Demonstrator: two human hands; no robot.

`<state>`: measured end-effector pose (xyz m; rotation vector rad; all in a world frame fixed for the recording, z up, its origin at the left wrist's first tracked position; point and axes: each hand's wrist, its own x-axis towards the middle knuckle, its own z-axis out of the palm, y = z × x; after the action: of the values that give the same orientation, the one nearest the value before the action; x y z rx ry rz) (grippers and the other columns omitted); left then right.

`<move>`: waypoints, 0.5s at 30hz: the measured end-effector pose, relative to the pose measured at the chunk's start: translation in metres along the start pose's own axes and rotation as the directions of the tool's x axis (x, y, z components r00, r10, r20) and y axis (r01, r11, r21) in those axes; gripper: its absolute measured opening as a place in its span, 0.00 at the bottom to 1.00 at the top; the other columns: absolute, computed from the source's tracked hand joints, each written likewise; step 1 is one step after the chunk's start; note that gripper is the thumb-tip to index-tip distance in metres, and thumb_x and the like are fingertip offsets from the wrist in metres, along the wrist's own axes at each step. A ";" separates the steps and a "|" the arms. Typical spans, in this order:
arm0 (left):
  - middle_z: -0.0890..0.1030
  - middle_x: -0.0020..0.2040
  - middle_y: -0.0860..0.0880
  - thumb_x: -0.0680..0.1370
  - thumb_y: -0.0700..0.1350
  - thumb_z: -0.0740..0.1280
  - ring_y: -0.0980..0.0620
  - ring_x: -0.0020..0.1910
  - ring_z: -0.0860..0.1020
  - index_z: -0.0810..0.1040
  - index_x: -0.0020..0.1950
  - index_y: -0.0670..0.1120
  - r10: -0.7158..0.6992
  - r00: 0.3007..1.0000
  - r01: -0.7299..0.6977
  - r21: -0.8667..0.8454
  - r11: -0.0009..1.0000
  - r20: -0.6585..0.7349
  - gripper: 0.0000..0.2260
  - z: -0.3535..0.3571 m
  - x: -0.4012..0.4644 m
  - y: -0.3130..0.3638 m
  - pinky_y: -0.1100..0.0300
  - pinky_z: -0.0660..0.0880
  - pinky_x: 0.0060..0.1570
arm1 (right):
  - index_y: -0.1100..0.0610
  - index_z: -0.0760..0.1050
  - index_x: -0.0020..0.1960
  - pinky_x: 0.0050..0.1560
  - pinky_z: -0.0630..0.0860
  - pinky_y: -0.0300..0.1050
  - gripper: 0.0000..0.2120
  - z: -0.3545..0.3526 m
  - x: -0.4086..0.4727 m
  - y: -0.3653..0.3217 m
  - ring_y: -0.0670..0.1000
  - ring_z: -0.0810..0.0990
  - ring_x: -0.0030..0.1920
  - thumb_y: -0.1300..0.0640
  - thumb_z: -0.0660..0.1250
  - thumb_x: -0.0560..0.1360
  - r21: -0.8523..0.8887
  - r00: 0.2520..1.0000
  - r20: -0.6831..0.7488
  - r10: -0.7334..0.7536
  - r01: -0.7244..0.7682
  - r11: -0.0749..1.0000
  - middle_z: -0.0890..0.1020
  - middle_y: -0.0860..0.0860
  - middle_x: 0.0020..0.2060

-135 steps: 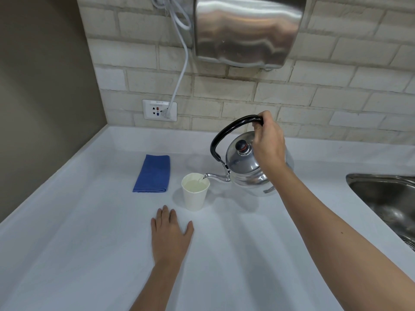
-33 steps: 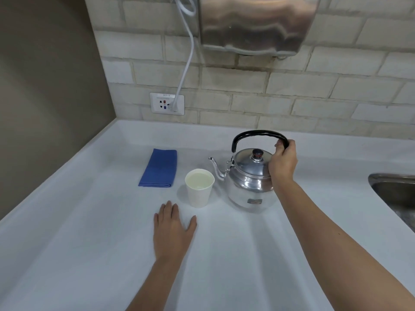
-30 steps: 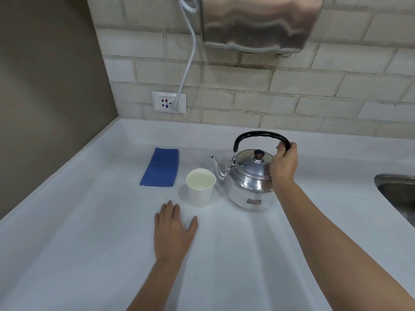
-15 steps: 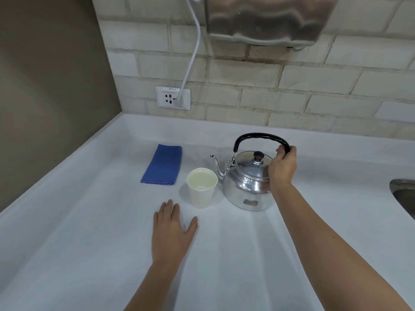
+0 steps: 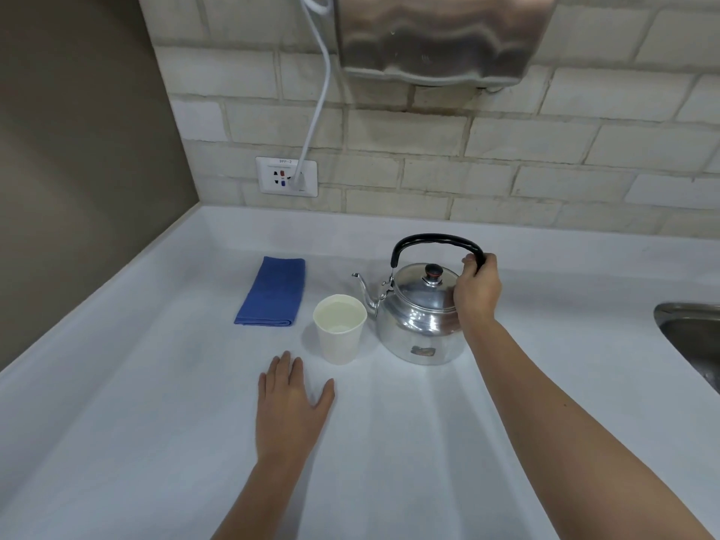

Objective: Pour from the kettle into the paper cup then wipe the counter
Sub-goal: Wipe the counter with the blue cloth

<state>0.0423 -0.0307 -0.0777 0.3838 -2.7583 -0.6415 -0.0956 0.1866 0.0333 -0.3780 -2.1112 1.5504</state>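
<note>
Right hand [image 5: 477, 292] grip clamped on kettle [image 5: 419, 317] handle, left hand [image 5: 290, 403] flat, fingers apart; release gently, avoid nudging full paper cup [image 5: 339, 329].

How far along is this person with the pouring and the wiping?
The pouring looks done: the paper cup holds liquid and the kettle stands upright on the counter. The right hand is on the kettle's handle; the left hand lies flat on the counter. Wiping is left: the folded blue cloth lies untouched beside the cup.

Left hand [image 5: 290, 407] flat, fingers spread; right hand [image 5: 477, 292] curled, gripping.
</note>
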 end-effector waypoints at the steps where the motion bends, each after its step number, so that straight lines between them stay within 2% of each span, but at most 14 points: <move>1: 0.67 0.72 0.40 0.75 0.55 0.65 0.43 0.73 0.62 0.68 0.68 0.37 0.000 1.000 0.000 0.001 1.000 0.002 0.28 0.000 0.000 0.000 0.49 0.55 0.74 | 0.65 0.68 0.55 0.45 0.69 0.46 0.11 -0.001 -0.001 -0.001 0.56 0.74 0.44 0.59 0.53 0.80 -0.019 1.000 0.007 -0.004 0.004 1.000 0.79 0.61 0.48; 3: 0.67 0.72 0.40 0.75 0.55 0.65 0.43 0.73 0.62 0.68 0.68 0.37 0.006 1.000 -0.006 0.010 1.000 0.000 0.28 0.000 0.000 -0.001 0.49 0.55 0.74 | 0.65 0.67 0.59 0.52 0.73 0.51 0.12 -0.004 -0.005 -0.004 0.59 0.76 0.50 0.62 0.53 0.79 -0.055 0.999 0.021 -0.032 0.033 0.998 0.77 0.64 0.53; 5: 0.67 0.72 0.40 0.75 0.55 0.65 0.43 0.73 0.62 0.68 0.68 0.38 0.011 1.000 -0.011 0.019 1.000 -0.001 0.28 -0.001 0.000 0.000 0.49 0.55 0.74 | 0.64 0.65 0.63 0.60 0.71 0.52 0.15 -0.006 -0.011 -0.010 0.59 0.73 0.57 0.66 0.52 0.78 -0.083 0.995 0.033 -0.099 0.102 0.991 0.73 0.63 0.58; 8: 0.66 0.73 0.40 0.75 0.55 0.64 0.44 0.74 0.61 0.67 0.69 0.38 0.017 1.000 -0.018 0.024 1.000 0.006 0.29 -0.002 0.000 0.001 0.49 0.55 0.74 | 0.62 0.64 0.66 0.61 0.67 0.44 0.20 -0.007 -0.019 -0.021 0.57 0.68 0.60 0.71 0.52 0.75 -0.155 0.975 0.071 -0.210 0.219 0.963 0.67 0.62 0.62; 12: 0.65 0.73 0.41 0.76 0.55 0.62 0.44 0.74 0.60 0.66 0.69 0.38 0.006 1.000 -0.006 0.014 1.000 0.031 0.28 -0.005 0.000 0.002 0.50 0.53 0.75 | 0.61 0.67 0.65 0.64 0.68 0.50 0.21 -0.007 -0.029 -0.036 0.58 0.64 0.64 0.71 0.53 0.74 -0.252 0.953 0.116 -0.281 0.301 0.920 0.66 0.60 0.63; 15: 0.67 0.72 0.40 0.77 0.52 0.61 0.43 0.73 0.63 0.68 0.68 0.38 -0.003 0.999 0.004 -0.028 1.000 0.036 0.24 -0.008 0.002 0.004 0.49 0.57 0.74 | 0.60 0.71 0.62 0.64 0.67 0.52 0.19 -0.007 -0.039 -0.043 0.58 0.64 0.65 0.70 0.55 0.73 -0.314 0.931 0.143 -0.336 0.365 0.877 0.68 0.60 0.64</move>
<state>0.0428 -0.0309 -0.0685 0.3744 -2.7798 -0.6937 -0.0565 0.1598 0.0668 -0.0315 -2.3560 1.0165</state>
